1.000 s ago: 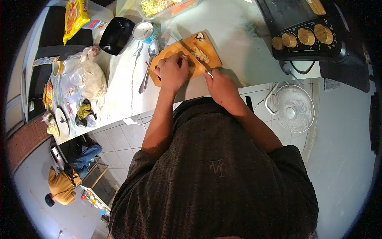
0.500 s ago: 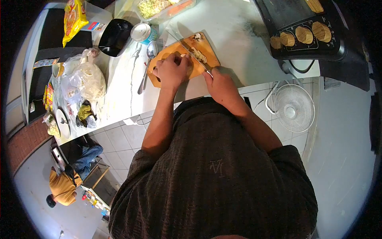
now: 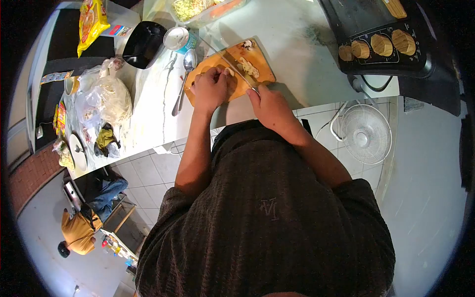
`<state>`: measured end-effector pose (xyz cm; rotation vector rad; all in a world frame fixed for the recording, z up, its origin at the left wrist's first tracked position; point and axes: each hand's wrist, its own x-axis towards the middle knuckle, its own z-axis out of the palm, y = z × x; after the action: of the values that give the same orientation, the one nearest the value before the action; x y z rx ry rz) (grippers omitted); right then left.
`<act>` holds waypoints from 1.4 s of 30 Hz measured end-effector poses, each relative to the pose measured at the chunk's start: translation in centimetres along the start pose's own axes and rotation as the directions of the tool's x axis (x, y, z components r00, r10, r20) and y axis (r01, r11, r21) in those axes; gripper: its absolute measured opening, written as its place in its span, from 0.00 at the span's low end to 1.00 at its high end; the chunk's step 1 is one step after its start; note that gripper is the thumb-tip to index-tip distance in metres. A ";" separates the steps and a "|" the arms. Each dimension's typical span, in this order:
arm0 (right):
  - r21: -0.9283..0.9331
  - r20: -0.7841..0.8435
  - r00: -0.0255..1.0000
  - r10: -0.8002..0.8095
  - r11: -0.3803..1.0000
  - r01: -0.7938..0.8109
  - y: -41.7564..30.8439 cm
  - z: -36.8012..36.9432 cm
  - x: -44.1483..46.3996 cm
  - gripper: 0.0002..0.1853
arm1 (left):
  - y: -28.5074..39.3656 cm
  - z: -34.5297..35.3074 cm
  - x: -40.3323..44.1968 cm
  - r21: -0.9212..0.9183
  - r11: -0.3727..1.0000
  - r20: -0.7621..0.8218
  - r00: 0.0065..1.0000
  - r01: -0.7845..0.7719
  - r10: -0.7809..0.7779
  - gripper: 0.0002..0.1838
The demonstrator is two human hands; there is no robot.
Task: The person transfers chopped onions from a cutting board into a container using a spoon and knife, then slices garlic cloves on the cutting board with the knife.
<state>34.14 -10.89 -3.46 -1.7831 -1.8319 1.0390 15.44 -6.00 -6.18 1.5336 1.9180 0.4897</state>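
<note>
My right hand [image 3: 269,105] is closed around the handle of a knife [image 3: 228,63], whose long thin blade slants up and left across an orange-brown cutting board [image 3: 259,73]. With bent fingers, my left hand [image 3: 211,91] presses on a small pale piece of food [image 3: 228,72] left of the blade; its kind is unclear. Sliced pale pieces [image 3: 248,68] lie on the board right of the knife. A dark-and-white piece [image 3: 248,45] sits near the board's far corner. A metal spoon [image 3: 183,89] rests beside the board's left edge.
A can [image 3: 178,39], a black bowl [image 3: 144,44] and a container of shredded vegetables [image 3: 193,10] stand behind. Plastic bags [image 3: 111,99] lie to the left. A black griddle with wooden knobs [image 3: 382,44] is at right; a fan [image 3: 363,133] stands below. Another person [image 3: 79,230] sits at lower left.
My right hand and the knife have shifted slightly left, toward my left hand. My left hand has edged left a little, its fingers still on the board.
</note>
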 end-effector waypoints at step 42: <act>-0.113 0.079 0.993 0.092 0.990 -0.083 -0.2 -0.1 0.0 0.22 | 2.5 -0.8 -1.0 0.151 0.988 0.045 0.998 0.035 -0.043 0.19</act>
<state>34.09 -10.81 -3.27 -1.9265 -1.9087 1.0803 16.84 -6.22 -3.82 1.5833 1.9817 0.2942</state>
